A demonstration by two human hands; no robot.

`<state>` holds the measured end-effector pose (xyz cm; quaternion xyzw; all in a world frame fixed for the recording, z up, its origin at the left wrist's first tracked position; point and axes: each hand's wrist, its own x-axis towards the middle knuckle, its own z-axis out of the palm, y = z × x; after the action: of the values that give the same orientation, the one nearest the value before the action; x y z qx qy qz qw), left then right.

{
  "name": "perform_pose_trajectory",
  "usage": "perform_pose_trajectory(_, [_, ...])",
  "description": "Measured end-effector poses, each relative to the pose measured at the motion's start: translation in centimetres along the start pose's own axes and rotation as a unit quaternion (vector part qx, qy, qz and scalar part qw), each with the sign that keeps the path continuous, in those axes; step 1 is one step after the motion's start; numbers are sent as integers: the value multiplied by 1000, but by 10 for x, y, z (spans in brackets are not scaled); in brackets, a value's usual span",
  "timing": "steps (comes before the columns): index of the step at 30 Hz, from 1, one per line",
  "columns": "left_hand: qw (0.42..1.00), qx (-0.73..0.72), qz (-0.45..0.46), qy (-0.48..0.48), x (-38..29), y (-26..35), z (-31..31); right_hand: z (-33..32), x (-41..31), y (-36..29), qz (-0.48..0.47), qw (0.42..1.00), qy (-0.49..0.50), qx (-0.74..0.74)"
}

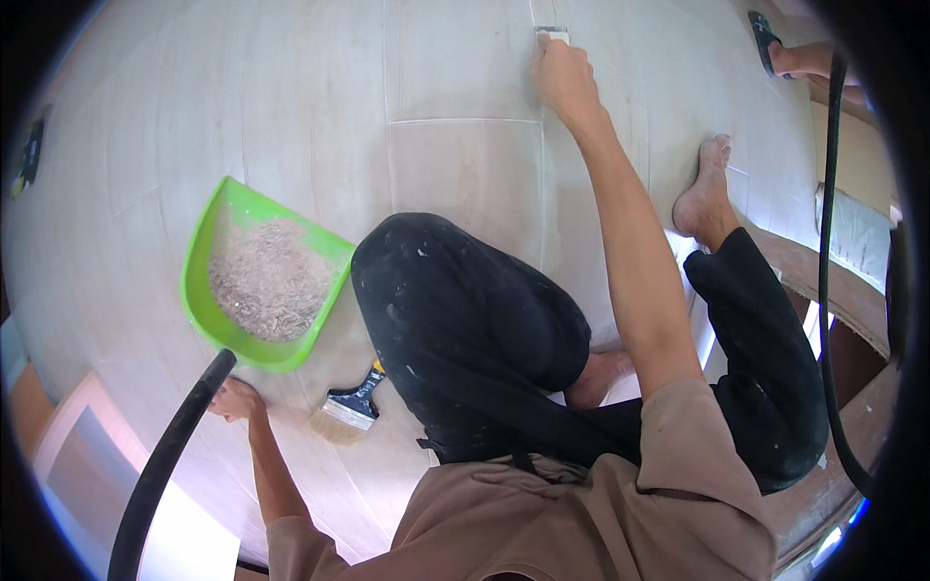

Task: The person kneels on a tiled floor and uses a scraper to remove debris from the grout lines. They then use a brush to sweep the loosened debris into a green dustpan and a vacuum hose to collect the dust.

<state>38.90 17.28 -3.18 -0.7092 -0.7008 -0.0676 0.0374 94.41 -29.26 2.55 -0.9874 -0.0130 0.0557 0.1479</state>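
Observation:
At the top, my right hand is closed round a small flat scraper, whose straight edge lies at a seam between floor tiles. My left hand is low on the left, at the floor, partly hidden behind a black tube; whether its fingers hold anything is unclear. Just above it rests a green dustpan containing a heap of grey-beige dust and scrapings. A wide paintbrush with pale bristles and a dark handle lies between the dustpan and my bent knee.
Another person's sandalled foot is at the upper right. My bare foot rests below it. A black cable hangs down the right side, in front of a plastic bag. A dark object lies at the far left.

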Motion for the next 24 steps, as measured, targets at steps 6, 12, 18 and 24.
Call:
perform_pose_trajectory(6, [999, -30, 30, 17, 4, 1, 7, 18, 63, 24, -78, 994, 79, 17])
perform_pose_trajectory(12, [995, -69, 35, 57, 6, -10, 9, 26, 179, 14, -67, 995, 46, -56])
perform_pose_trajectory(18, [997, -68, 18, 35, 4, 2, 3, 40, 164, 46, -161, 981, 83, -62])
perform_pose_trajectory(24, [1000, -27, 12, 0, 5, -2, 2, -2, 33, 20, -85, 996, 15, -25])
